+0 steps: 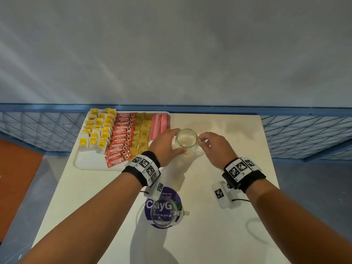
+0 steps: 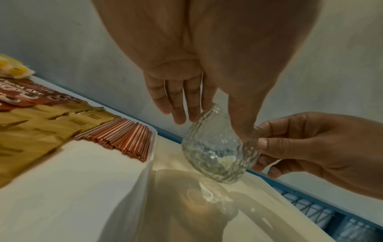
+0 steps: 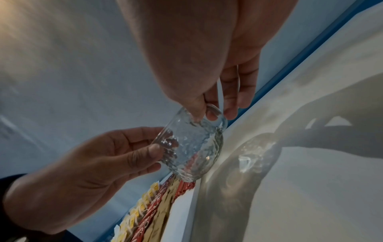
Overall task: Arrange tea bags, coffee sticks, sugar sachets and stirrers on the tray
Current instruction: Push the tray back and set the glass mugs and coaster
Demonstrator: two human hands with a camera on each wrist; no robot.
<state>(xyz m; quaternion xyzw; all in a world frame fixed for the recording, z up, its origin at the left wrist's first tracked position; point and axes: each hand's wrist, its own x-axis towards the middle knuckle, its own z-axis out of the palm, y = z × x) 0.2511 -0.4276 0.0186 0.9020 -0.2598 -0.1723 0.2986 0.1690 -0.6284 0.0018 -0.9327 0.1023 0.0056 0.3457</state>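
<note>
A white tray on the left of the table holds rows of yellow tea bags, red coffee sticks, tan sugar sachets and red-striped stirrers. Just right of the tray both hands hold a clear glass mug. My left hand wraps its body, thumb on the near side. My right hand pinches the handle. In the left wrist view the mug tilts low over the table. Whether its base touches the table I cannot tell.
A second glass mug stands near me on a purple round sticker. The cream table ends at a blue rail with wire mesh beyond. An orange floor patch lies to the left.
</note>
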